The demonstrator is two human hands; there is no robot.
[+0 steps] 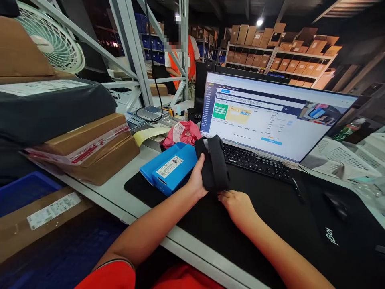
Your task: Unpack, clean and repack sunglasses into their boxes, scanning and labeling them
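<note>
A black, padded-looking fabric item with a wide band across it (214, 164) is held upright over the desk mat; its exact kind I cannot make out. My left hand (197, 178) grips it from the left side, the thumb lying along its face and the other fingers hidden behind it. At its lower edge, my right hand (236, 202) has its fingers bent together and pinching there. Just left of the item lies a blue cardboard box (177, 182) with a white printed label; its far end appears raised, like an opened flap.
A monitor (255, 116) stands behind a black keyboard (255, 160). A pen (297, 188) and a mouse (336, 205) lie on the black desk mat (276, 241). Pink plastic wrap (183, 134) sits behind the blue box. Brown cartons (90, 148) are stacked left. A person (192, 56) stands beyond the metal frame.
</note>
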